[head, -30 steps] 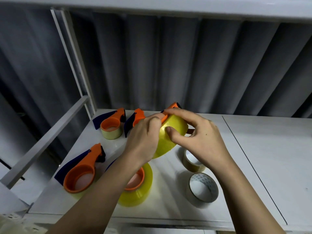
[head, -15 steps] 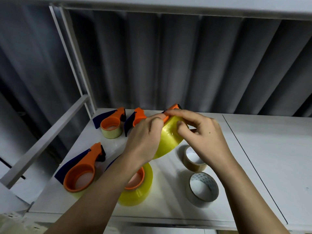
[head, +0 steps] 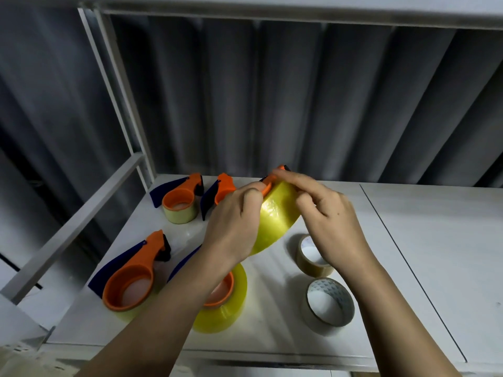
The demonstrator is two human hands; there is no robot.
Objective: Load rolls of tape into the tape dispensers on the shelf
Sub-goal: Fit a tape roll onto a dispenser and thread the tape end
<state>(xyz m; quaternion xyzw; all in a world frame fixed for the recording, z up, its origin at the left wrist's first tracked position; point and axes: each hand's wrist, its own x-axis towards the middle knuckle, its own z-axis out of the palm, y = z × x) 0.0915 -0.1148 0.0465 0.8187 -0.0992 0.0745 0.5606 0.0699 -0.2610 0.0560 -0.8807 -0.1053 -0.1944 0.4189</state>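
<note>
I hold a yellow tape roll (head: 275,219) tilted above the white shelf (head: 424,240), with an orange dispenser (head: 272,180) fitted in it and only its tip showing. My left hand (head: 231,227) grips the roll and dispenser from the left. With its fingertips, my right hand (head: 326,216) pinches at the top of the roll near the dispenser's tip. Two loose rolls lie below on the right: a brownish roll (head: 313,257) and a white-cored roll (head: 330,302).
Several orange-and-blue dispensers sit on the shelf: one at the back left (head: 181,200), one beside it (head: 220,190), one at the front left (head: 133,276), and one in a yellow roll (head: 223,300) under my left forearm. A metal rail (head: 68,229) runs along the left.
My right thumb has slid from the roll's face up to its top edge, where the fingers now pinch near the dispenser's tip. The left hand keeps the same hold.
</note>
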